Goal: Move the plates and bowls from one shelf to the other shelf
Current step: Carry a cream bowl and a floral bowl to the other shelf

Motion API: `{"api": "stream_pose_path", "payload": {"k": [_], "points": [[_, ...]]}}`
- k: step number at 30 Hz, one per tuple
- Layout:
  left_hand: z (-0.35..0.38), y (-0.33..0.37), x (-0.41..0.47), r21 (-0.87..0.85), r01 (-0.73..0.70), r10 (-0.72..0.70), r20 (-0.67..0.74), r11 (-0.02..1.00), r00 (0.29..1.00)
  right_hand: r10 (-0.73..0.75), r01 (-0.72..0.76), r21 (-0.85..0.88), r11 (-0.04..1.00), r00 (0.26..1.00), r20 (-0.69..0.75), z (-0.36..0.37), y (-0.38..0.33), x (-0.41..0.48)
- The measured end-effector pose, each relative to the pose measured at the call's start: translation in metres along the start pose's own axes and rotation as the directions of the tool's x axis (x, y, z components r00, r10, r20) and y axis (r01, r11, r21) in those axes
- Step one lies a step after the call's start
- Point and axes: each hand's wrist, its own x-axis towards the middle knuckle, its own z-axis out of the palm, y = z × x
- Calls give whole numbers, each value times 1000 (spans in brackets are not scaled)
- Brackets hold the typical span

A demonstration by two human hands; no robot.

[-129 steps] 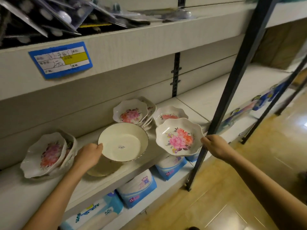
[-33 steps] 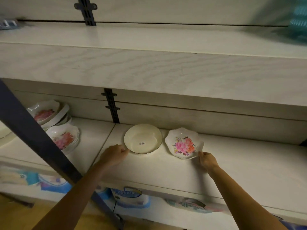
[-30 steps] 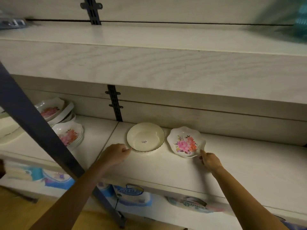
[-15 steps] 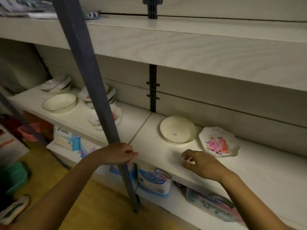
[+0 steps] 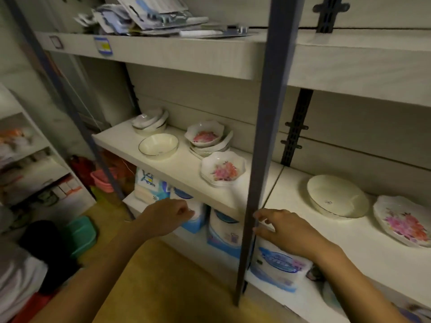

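Flowered bowl stack (image 5: 222,170) near, beyond left hand (image 5: 168,216)

A shop: price label (image 5: 103,45), shelved tissue packs (image 5: 277,264).

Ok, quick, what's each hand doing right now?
Left hand: loosely curled, holding nothing.
Right hand: open, fingers spread beside the blue-grey metal post, empty.

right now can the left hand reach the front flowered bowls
Probably yes: the left hand is empty, below the shelf edge; the flowered bowls sit near it, left of the post.
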Motion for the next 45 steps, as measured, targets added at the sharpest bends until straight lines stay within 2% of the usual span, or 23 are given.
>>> {"api": "stream_pose_path", "payload": {"k": [4, 10, 18, 22, 25, 33, 35, 41, 45], "points": [[-21, -48, 7, 50, -61, 65, -67, 997, 996, 32, -31, 14, 999, 999, -32, 17, -48, 34], [-50, -92, 25, 73, -158, 165, -109, 985, 980, 161, -161, 2, 987, 985, -69, 23, -91, 73], [-69, -113, 81, 35, -223, 225, -68, 974, 972, 273, -281, -68, 957, 955, -116, 18, -103, 119], [-76, -122, 128, 78, -253, 257, -42, 964, 966, 354, -363, -31, 931, 923, -149, 16, -94, 150], [-83, -126, 166, 93, -278, 280, -17, 956, 960, 470, -475, 25, 880, 861, -193, 15, -77, 175], [-99, -137, 241, 91, -327, 322, 69, 941, 944, 781, -772, 127, 623, 603, -165, 28, -41, 228], [-100, -141, 255, 88, -340, 331, 100, 936, 938, 813, -804, 131, 579, 560, -159, 37, -38, 236], [-106, -158, 293, 53, -380, 371, 121, 924, 920, 862, -880, -41, 472, 471, -189, 42, -38, 253], [-113, -173, 316, 44, -395, 388, 118, 918, 914, 895, -918, -61, 392, 396, -205, 32, -44, 259]]}}
